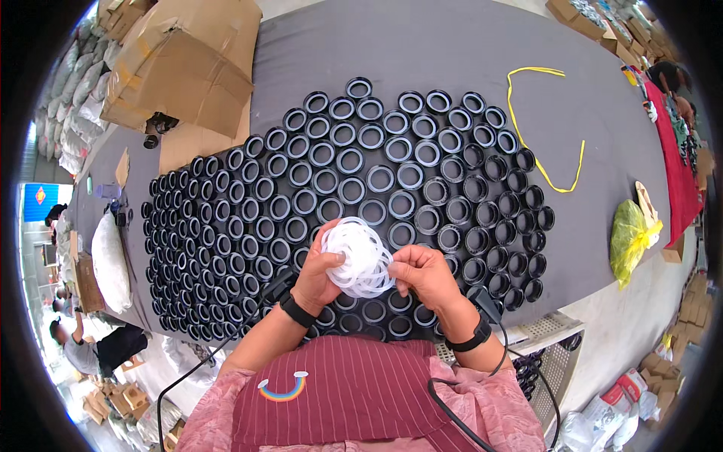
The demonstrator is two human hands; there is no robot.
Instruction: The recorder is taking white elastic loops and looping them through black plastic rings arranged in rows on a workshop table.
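Note:
A loose bunch of thin, translucent white rings is held up over the table in front of me. My left hand wraps round its left side, the thumb lying across the rings. At the bunch's right edge, the thumb and fingertips of my right hand pinch together on a ring. Beneath both hands, many black rings stand side by side in rows on the grey cloth. Many of them show a pale inner rim, while several at the right look black all through. The bunch and my hands hide some of them.
A large cardboard box stands at the far left of the table. A yellow strap and a yellow plastic bag lie at the right. Below the table's right front is a perforated metal crate. A person is at the left.

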